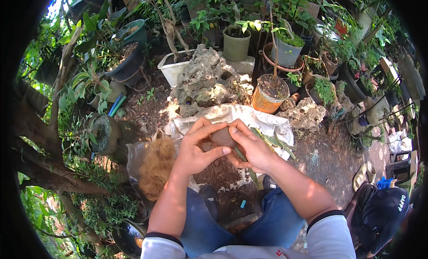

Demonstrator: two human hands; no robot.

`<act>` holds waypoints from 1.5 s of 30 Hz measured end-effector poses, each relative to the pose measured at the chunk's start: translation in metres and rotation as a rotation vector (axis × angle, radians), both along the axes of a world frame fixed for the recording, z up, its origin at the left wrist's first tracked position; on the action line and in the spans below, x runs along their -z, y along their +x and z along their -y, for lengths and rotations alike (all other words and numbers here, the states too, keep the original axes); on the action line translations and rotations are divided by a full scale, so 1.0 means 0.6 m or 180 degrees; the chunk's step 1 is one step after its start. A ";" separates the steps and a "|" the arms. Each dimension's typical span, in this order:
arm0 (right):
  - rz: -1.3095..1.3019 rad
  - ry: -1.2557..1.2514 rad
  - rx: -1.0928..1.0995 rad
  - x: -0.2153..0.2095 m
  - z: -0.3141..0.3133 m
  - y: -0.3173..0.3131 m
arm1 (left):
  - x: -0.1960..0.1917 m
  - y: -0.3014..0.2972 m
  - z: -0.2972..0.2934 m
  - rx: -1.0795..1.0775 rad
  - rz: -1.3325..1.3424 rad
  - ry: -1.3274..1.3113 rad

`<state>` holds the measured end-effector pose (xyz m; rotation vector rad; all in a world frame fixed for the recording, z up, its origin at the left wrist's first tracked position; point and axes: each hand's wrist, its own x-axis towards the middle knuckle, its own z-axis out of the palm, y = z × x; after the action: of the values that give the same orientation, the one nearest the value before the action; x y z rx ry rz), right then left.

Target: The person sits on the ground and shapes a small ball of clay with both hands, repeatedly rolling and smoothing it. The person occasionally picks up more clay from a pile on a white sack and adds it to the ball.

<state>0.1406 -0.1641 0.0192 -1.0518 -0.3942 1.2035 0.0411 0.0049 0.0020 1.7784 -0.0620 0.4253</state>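
Ground (321, 170): brown soil. Crumpled white sheet (240, 114) on it. Tan fibre clump (157, 167) at left. Left hand (198, 146) and right hand (253, 150), long green leaves (278, 144) beside the latter: fingers curled, together pinching rounded brown object (222, 138) between them. Small turquoise piece (243, 204) below.

Over a crumpled white plastic sheet (234, 111), the left hand (199, 146) and right hand (250, 147) cup a smooth, rounded, brown object (221, 138) between them, fingers wrapped about its sides, while long green strap-shaped leaves (277, 142) stretch out beside the right hand above the sheet's right part. A fluffy mass of golden-brown fibre (156, 166) lies just left of the sheet, and loose dark-brown soil (217, 173) covers its near part. Directly beyond the sheet stand a craggy grey rock (201, 78) and, farther right, a round orange bucket (265, 101) filled with soil.
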 end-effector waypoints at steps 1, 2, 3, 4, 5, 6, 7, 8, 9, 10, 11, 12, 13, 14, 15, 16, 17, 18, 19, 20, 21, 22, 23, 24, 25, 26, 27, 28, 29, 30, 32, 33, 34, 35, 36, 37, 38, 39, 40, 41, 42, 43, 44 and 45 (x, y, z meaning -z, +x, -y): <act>-0.0010 -0.0021 -0.0026 0.001 0.000 -0.001 | 0.000 -0.001 0.001 0.0003 -0.0035 -0.0068; -0.0018 -0.0081 -0.0045 0.001 0.001 -0.002 | -0.001 -0.002 0.003 0.0009 -0.0034 -0.0155; 0.0023 -0.0058 -0.0075 0.001 0.001 -0.002 | -0.002 -0.003 0.004 0.0025 -0.0029 -0.0264; 0.0064 -0.0073 -0.0096 0.001 0.002 -0.003 | -0.002 -0.005 0.007 0.0029 -0.0101 -0.0464; 0.0101 -0.0034 -0.0133 0.001 0.002 -0.003 | -0.003 -0.006 0.010 0.0040 -0.0177 -0.0690; 0.0112 -0.0136 -0.0110 0.001 0.002 -0.002 | -0.004 -0.008 0.011 0.0081 -0.0237 -0.0929; 0.0126 -0.0183 -0.0103 0.000 0.001 -0.002 | -0.004 -0.008 0.012 0.0069 -0.0262 -0.0904; 0.0128 -0.0148 -0.0128 -0.002 0.002 -0.001 | -0.004 -0.005 0.010 0.0096 -0.0267 -0.0887; 0.0081 -0.0195 -0.0085 -0.003 0.002 0.000 | -0.004 -0.003 0.009 0.0131 -0.0272 -0.0914; 0.0022 -0.0167 -0.0076 -0.004 0.002 0.002 | -0.004 -0.001 0.007 0.0143 -0.0175 -0.0713; -0.0045 -0.0234 -0.0046 -0.005 0.003 0.003 | -0.002 0.001 0.006 0.0160 -0.0073 -0.0559; -0.0017 -0.0120 -0.0086 -0.006 0.004 0.003 | -0.001 0.002 0.006 0.0199 0.0027 -0.0411; 0.0002 -0.0100 -0.0107 -0.006 0.005 0.002 | 0.000 0.001 0.005 0.0175 -0.0001 -0.0417; 0.0018 -0.0126 -0.0110 -0.006 0.006 0.002 | 0.001 0.001 0.005 0.0168 -0.0029 -0.0425; 0.0039 -0.0052 -0.0078 -0.006 0.006 0.000 | 0.002 0.000 0.005 0.0190 -0.0033 -0.0493; 0.0053 -0.0022 -0.0026 -0.005 0.004 -0.003 | 0.003 -0.001 0.006 0.0186 -0.0102 -0.0638; 0.0071 0.0068 -0.0008 -0.004 0.002 -0.005 | 0.003 -0.001 0.007 0.0212 -0.0147 -0.0841; 0.0127 -0.0016 0.0007 -0.004 0.002 -0.006 | 0.003 -0.001 0.008 0.0281 -0.0184 -0.1089; 0.0186 -0.0042 -0.0016 -0.004 0.001 -0.007 | 0.002 -0.001 0.008 0.0254 -0.0147 -0.1086; 0.0234 -0.0106 -0.0028 -0.005 0.000 -0.008 | 0.002 0.001 0.008 0.0268 -0.0106 -0.1128; 0.0263 -0.0103 -0.0025 -0.005 0.000 -0.008 | 0.002 0.002 0.007 0.0285 -0.0081 -0.1216; 0.0285 -0.0134 -0.0010 -0.006 -0.001 -0.009 | 0.002 0.002 0.007 0.0267 -0.0036 -0.1170; 0.0285 -0.0183 0.0005 -0.007 -0.001 -0.010 | 0.004 0.003 0.007 0.0254 -0.0003 -0.1167; 0.0263 -0.0155 0.0016 -0.008 -0.002 -0.010 | 0.005 0.004 0.005 0.0268 0.0011 -0.1190; 0.0216 -0.0146 0.0028 -0.009 -0.002 -0.009 | 0.007 0.004 0.003 0.0252 -0.0041 -0.1151; 0.0168 -0.0136 0.0039 -0.009 -0.003 -0.009 | 0.009 0.005 0.000 0.0261 -0.0114 -0.1138; 0.0175 -0.0170 0.0048 -0.009 -0.003 -0.009 | 0.011 0.005 -0.004 0.0292 -0.0177 -0.1173; 0.0184 -0.0207 0.0055 -0.008 -0.003 -0.007 | 0.014 0.007 -0.007 0.0294 -0.0144 -0.1067; 0.0217 -0.0116 0.0025 -0.006 -0.004 -0.006 | 0.016 0.009 -0.011 0.0313 -0.0104 -0.1012; 0.0427 -0.0136 0.0000 -0.004 -0.004 -0.006 | 0.018 0.008 -0.013 0.0360 -0.0076 -0.1003; 0.0868 -0.0011 -0.0080 0.001 -0.006 -0.005 | 0.021 0.006 -0.016 0.0267 -0.0117 -0.0874; 0.1000 0.0072 -0.0104 0.003 -0.007 -0.005 | 0.022 0.005 -0.017 0.0267 -0.0115 -0.0839; 0.1115 0.0060 -0.0100 0.004 -0.009 -0.005 | 0.023 0.005 -0.018 0.0250 -0.0162 -0.0852; 0.1143 -0.0071 -0.0124 0.004 -0.010 -0.006 | 0.023 0.005 -0.018 0.0265 -0.0181 -0.0870; 0.1018 -0.0043 -0.0175 0.003 -0.010 -0.003 | 0.023 0.005 -0.018 0.0290 -0.0186 -0.0946; 0.0801 -0.0132 -0.0254 0.002 -0.009 0.000 | 0.023 0.004 -0.018 0.0289 -0.0207 -0.0943; 0.0585 -0.0197 -0.0343 -0.001 -0.008 0.004 | 0.024 0.005 -0.018 0.0298 -0.0209 -0.0995; 0.0406 -0.0199 -0.0356 -0.003 -0.007 0.006 | 0.024 0.006 -0.018 0.0308 -0.0208 -0.1043; 0.0226 -0.0182 -0.0382 -0.005 -0.006 0.008 | 0.024 0.008 -0.021 0.0254 -0.0193 -0.0823; 0.0058 -0.0176 -0.0404 -0.007 -0.005 0.009 | 0.025 0.010 -0.024 0.0198 -0.0177 -0.0607; 0.0043 -0.0185 -0.0342 -0.006 -0.009 0.006 | 0.026 0.012 -0.026 0.0146 -0.0170 -0.0418; 0.0041 -0.0205 -0.0276 -0.003 -0.013 0.001 | 0.026 0.013 -0.027 0.0107 -0.0212 -0.0313; 0.0037 -0.0156 -0.0263 0.000 -0.017 -0.004 | 0.027 0.013 -0.028 0.0075 -0.0263 -0.0233; 0.0095 -0.0191 -0.0226 0.004 -0.020 -0.007 | 0.028 0.013 -0.028 0.0044 -0.0317 -0.0153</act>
<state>0.1365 -0.1521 0.0171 -1.1163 -0.4237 1.2706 0.0491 0.0215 -0.0146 1.7483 0.0059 0.3251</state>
